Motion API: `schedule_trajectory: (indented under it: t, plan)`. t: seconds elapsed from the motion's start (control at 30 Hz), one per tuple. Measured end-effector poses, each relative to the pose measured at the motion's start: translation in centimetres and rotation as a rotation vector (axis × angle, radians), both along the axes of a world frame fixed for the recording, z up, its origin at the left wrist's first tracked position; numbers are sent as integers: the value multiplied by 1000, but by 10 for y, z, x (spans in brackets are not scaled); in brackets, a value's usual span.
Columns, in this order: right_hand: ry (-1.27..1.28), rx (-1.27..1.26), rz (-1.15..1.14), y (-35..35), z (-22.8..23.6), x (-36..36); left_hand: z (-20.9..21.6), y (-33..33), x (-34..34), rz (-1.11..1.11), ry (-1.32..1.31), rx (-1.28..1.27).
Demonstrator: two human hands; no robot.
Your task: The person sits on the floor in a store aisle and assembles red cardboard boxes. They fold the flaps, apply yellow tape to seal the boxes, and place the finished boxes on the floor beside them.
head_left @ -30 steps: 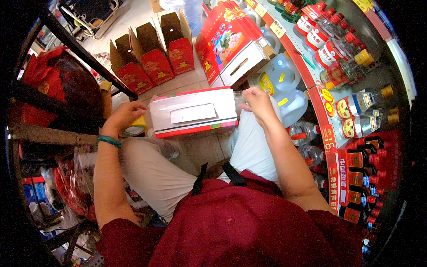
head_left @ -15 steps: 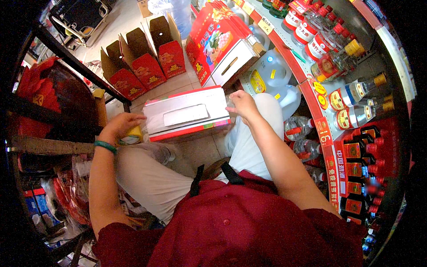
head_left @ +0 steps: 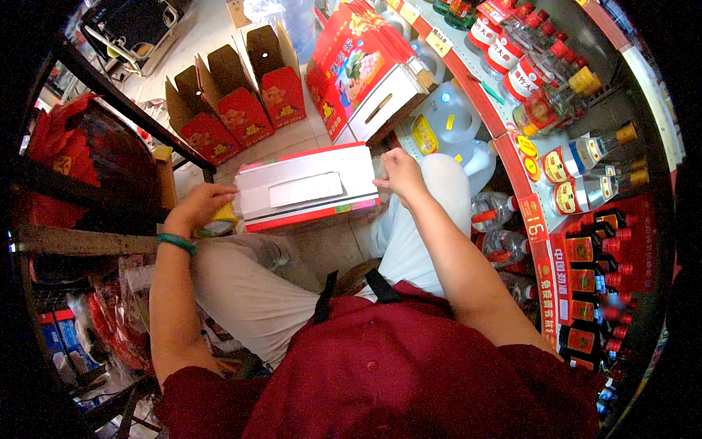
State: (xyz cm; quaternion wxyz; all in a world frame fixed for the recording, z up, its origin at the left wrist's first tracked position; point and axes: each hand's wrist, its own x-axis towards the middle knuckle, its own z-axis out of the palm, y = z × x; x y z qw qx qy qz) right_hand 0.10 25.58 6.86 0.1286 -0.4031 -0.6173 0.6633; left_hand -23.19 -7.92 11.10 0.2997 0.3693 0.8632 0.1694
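Observation:
A white-topped carton point(head_left: 292, 159) with red, printed sides stands on the floor between my knees. A flap with a cut-out handle point(head_left: 306, 190) lies on its top. My left hand point(head_left: 203, 205) is at the carton's left end, fingertips by its edge, curled over what looks like a yellow tape roll point(head_left: 224, 216). At the right end, my right hand point(head_left: 402, 175) is closed in a pinch. A see-through strip point(head_left: 378, 167), apparently clear tape, shows between its fingers and the carton.
Several open red cartons point(head_left: 238, 115) stand beyond on the floor, beside a stack of flattened red cartons point(head_left: 362, 55). Large clear jugs point(head_left: 447, 113) sit below a shelf point(head_left: 497, 121) of bottles at my right. A dark metal rack point(head_left: 110, 102) runs along the left.
Both hands stay at the carton's ends, with only a very slight shift. The carton has hardly moved.

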Motion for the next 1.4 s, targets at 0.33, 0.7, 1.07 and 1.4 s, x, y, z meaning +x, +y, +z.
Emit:
schedule_trajectory:
  t: [0.33,0.7,1.07,1.4]
  plan:
    - [-32,125,106,-3,-4,5,25,1,-5,80,19,-24]
    - [-77,468,-3,-1,-26,5,52,12,15,121,49,6]
    - [-308,829,67,1,-34,1,46,17,17,84,114,-15]
    - [-329,788,167,-2,-55,-4,22,16,15,79,139,-40]
